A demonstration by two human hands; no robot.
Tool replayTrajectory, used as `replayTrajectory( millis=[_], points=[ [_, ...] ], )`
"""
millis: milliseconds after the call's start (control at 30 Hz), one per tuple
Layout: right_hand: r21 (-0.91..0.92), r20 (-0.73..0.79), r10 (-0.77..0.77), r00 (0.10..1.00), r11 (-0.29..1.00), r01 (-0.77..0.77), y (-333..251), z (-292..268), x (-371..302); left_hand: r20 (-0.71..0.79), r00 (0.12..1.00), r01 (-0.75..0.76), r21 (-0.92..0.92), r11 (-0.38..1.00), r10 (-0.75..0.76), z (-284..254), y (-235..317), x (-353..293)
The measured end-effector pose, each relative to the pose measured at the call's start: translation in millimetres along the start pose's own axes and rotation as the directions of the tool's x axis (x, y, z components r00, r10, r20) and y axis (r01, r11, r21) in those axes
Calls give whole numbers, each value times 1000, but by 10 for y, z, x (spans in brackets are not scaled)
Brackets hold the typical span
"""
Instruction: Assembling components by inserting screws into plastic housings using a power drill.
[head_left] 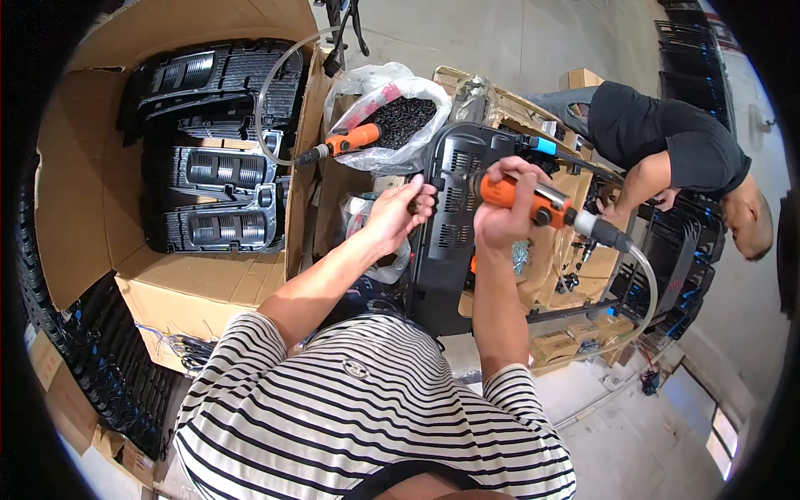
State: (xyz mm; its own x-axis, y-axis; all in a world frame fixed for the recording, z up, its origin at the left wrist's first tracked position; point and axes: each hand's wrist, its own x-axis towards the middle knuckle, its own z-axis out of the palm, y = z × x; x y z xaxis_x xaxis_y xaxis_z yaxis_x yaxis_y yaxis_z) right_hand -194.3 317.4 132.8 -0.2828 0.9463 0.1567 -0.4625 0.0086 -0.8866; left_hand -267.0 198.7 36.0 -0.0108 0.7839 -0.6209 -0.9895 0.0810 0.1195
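My right hand (pixel 506 215) is wrapped round an orange air screwdriver (pixel 533 202), held level with its nose toward the left. A clear hose runs from its back end. The nose is over a black plastic panel (pixel 442 279) with rows of slots, which stands in front of me. At the panel's left edge my left hand (pixel 400 215) is closed in a pinch. Something small and dark shows at its fingertips, too small to name. Just beyond, a clear plastic bag (pixel 346 104) holds many small black parts (pixel 404 121). A second orange air screwdriver (pixel 354 140) rests against that bag.
On the left, a big open carton (pixel 87 167) holds stacked black plastic panels (pixel 221 229). A bundle of wires (pixel 196 350) lies below it. At right, a co-worker in a black shirt (pixel 658 133) bends over cardboard trays (pixel 546 275). The air hose (pixel 650 292) loops down beside my right arm.
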Motion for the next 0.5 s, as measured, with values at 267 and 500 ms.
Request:
replayTrajectory(
  millis=[267, 500],
  points=[
    [-169, 131, -196, 972, 961, 217, 381, 47, 58, -281, 952, -72, 189, 979, 124, -594, -24, -183],
    [-226, 234, -114, 966, 960, 168, 441, 92, -4, -281, 952, -39, 286, 957, 123, -784, -103, -281]
  ],
)
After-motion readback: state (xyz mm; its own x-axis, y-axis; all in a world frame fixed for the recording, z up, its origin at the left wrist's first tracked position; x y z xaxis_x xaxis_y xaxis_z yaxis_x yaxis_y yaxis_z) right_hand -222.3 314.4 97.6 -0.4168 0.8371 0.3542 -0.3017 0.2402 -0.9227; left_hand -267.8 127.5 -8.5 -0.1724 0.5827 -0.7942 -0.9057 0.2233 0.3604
